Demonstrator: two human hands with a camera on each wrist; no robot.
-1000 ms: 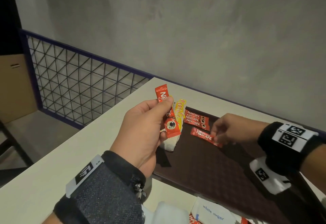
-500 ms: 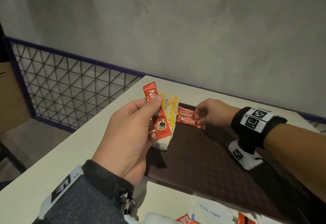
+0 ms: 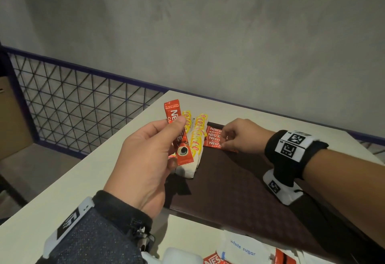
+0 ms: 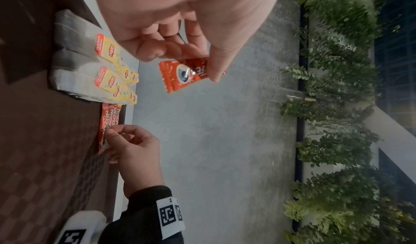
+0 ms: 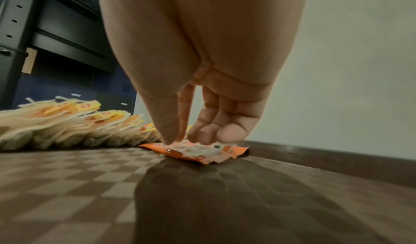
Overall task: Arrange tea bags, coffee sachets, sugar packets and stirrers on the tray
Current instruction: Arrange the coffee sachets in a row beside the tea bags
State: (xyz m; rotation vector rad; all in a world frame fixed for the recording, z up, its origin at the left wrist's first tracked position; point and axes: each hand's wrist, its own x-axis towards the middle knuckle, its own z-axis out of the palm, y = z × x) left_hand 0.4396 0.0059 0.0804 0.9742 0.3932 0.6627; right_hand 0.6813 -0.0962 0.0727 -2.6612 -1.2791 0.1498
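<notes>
While left hand [image 3: 143, 159] pinches a glossy sachet [image 3: 184, 156], right hand [image 3: 241, 136] pinches a flat sachet [image 5: 195, 156] (checkered tray [image 3: 239, 191]).

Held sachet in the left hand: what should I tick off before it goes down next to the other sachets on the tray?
1. Left hand grips the held sachet securely: ok.
2. Sachet row lies flat on the tray: ok.
3. Right hand clear of the row: not ok, its fingertips are on it.
4. Bare tray on the row's near side: ok.
5. Tea bags apart from the row: cannot tell.
</notes>
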